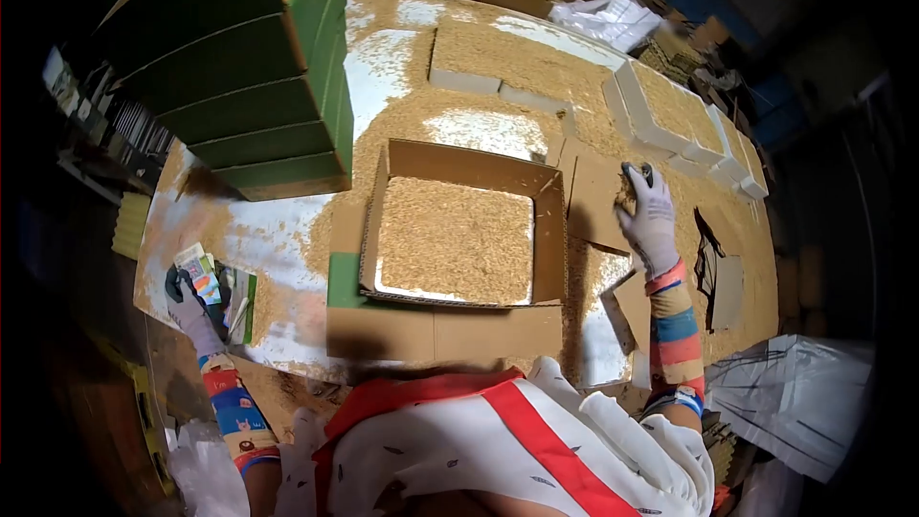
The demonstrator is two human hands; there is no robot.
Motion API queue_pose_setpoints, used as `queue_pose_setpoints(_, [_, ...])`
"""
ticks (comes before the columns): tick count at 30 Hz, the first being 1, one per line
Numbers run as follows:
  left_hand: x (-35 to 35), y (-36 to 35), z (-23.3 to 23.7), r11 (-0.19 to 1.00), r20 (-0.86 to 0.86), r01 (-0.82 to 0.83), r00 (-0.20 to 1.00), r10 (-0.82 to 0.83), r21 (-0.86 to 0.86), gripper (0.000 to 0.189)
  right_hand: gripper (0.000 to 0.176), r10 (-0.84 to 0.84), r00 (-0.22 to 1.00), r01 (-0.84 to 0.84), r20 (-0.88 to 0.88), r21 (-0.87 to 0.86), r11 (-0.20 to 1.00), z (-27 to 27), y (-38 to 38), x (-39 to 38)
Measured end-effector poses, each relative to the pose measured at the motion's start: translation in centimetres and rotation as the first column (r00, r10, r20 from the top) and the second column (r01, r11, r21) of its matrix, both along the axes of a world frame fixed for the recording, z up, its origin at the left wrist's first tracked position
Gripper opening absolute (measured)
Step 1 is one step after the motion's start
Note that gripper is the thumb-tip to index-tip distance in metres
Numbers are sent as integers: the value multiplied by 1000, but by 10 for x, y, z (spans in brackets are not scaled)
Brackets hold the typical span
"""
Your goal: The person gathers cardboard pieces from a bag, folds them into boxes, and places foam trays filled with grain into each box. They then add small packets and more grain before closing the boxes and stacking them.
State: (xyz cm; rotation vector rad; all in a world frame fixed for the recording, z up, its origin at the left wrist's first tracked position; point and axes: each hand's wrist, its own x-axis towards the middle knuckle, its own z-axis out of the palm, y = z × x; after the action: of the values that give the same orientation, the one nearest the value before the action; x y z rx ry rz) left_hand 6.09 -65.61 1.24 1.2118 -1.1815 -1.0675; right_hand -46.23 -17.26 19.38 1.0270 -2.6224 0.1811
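My gloved left hand [190,311] is at the table's left edge, its dark fingertips closed on a printed card [198,273] beside more cards and packets. On the right, my gloved right hand [651,220] curls its fingers around a small clump of shavings [627,196], above a cardboard flap. Between the hands stands an open cardboard box [548,239], its flaps folded outward. Inside it, a white-edged tray [383,285] is filled level with light brown shavings [455,235].
Tall stacked green boxes [258,105] rise at the back left. White trays [661,115] of shavings stand at the back right. Loose shavings cover much of the table [383,62]. A cardboard piece [627,311] and dark strap [706,254] lie to the right.
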Motion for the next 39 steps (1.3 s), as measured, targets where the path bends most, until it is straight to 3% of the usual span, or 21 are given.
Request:
queue_pose_setpoints(2, [-29,4,32,972,181,107,981,-69,-207,31,100,-301,944,171,136,579,797,-22,21,-1])
queue_pose_setpoints(3, [-47,5,42,927,271,155,961,-61,-342,34,108,-261,945,97,199,592,800,-52,35,-11])
queue_pose_setpoints(4, [-91,43,81,949,177,170,976,-126,-264,33,116,-218,939,16,265,602,798,-78,46,-20])
queue_pose_setpoints(5, [-135,81,120,965,74,184,982,-173,-185,32,104,-193,953,21,232,588,808,-87,44,-19])
queue_pose_setpoints(6, [-161,98,127,900,218,328,937,-272,-287,31,100,-224,963,96,150,585,806,-109,48,-25])
queue_pose_setpoints(8, [-226,171,176,758,205,627,778,-595,-180,34,93,-274,962,235,-12,552,800,-162,53,-45])
queue_pose_setpoints(9, [-249,188,179,631,477,721,678,-559,-287,32,82,-281,960,237,10,508,828,-165,53,-43])
queue_pose_setpoints(10, [-266,200,183,503,710,849,454,-538,-162,39,75,-264,964,219,32,468,856,-177,58,-50])
queue_pose_setpoints(12, [-290,216,190,403,895,913,127,-429,64,50,70,-184,959,110,217,315,943,-198,73,-66])
queue_pose_setpoints(14, [-299,211,163,413,954,905,29,-299,102,59,62,-56,973,-5,222,262,965,-185,77,-64])
queue_pose_setpoints(16, [-296,209,155,463,916,886,182,-356,4,50,60,13,968,-76,252,240,968,-169,82,-65])
queue_pose_setpoints(20, [-289,206,183,567,808,823,318,-495,24,38,39,60,998,-59,-18,51,997,-124,87,-68])
queue_pose_setpoints(22, [-277,189,170,608,614,788,528,-587,-97,34,35,-214,973,211,83,49,976,-65,60,-41])
queue_pose_setpoints(25, [-232,151,159,695,224,701,711,-666,-159,32,34,-22,994,1,-109,-187,982,-27,41,-12])
queue_pose_setpoints(28, [-150,108,151,881,117,439,898,-424,-175,31,36,159,957,-214,-243,-219,952,30,-4,56])
queue_pose_setpoints(30, [-76,49,103,969,274,133,959,-74,-206,30,41,389,885,-428,-254,-121,896,48,-33,95])
queue_pose_setpoints(32, [-8,8,56,966,359,50,932,46,-254,31,39,649,745,-652,-155,36,757,37,-59,120])
queue_pose_setpoints(34, [46,-24,12,993,607,2,791,-75,120,42,32,803,596,-783,11,231,577,14,-88,138])
queue_pose_setpoints(36, [81,-60,-38,975,904,83,367,-221,205,55,33,801,514,-857,305,203,473,-9,-112,145])
queue_pose_setpoints(38, [73,-53,-30,982,893,150,418,-165,112,60,31,736,426,-899,527,154,410,-26,-132,140])
queue_pose_setpoints(39, [51,-28,3,994,965,93,260,36,-63,61,31,723,406,-902,560,118,415,-34,-137,140])
